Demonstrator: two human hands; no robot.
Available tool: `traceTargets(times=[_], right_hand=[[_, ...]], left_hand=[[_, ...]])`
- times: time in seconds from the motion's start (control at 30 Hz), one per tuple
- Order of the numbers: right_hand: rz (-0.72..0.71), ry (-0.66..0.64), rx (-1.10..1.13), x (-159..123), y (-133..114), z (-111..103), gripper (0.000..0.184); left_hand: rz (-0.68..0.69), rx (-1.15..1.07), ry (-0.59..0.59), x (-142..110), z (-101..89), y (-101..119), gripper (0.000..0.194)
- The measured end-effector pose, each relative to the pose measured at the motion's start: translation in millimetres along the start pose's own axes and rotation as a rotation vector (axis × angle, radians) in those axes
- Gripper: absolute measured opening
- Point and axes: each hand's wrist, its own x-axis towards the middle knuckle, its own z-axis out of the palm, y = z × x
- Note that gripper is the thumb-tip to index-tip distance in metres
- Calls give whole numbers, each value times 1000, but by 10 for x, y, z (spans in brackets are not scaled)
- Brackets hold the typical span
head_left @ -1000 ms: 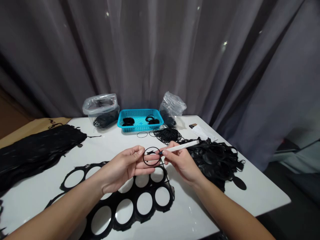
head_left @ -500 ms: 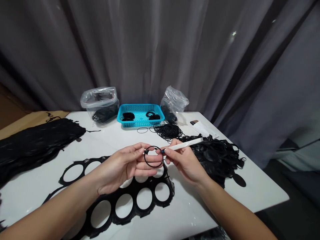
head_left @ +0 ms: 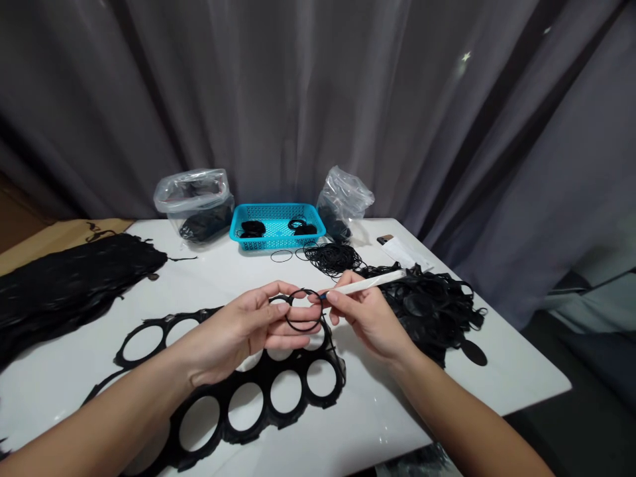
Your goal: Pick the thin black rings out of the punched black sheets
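Left hand [head_left: 248, 320] pinches a thin black ring [head_left: 301, 330] between both hands—probably light and bendy, best held by its rim—while right hand [head_left: 370, 320] pinches a slim white tool [head_left: 370, 283].

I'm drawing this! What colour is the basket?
The basket is turquoise blue; the head view shows it.

It looks like a small workshop. Beyond the fingers [head_left: 298, 324] is a blue basket [head_left: 277, 225] with black rings, between two clear bags of black stuff. Under them, on the white surface [head_left: 377, 411], lies a black sheet [head_left: 268, 371] full of round holes.
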Motion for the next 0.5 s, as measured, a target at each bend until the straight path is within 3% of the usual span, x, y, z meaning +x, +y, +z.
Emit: traceTargets(times=[0.17,0.23,0.3,0.4,0.5], right_hand=[[-106,192,-342,628,107,-266,28],[-87,314,-671,916,122,-458,23],[-138,384,-935,1066,117,-642,20],[-266,367,-1023,935,111,-758,21],[-199,243,-772,459,166,-603,24]], left_hand=[[205,395,167,148,-199,59,41],[274,629,247,139,-289,59,44],[291,896,254,43,-340,-24,45],[304,1288,179,-211,-305,-371,43],[418,1481,128,-409,-147,-906,40]])
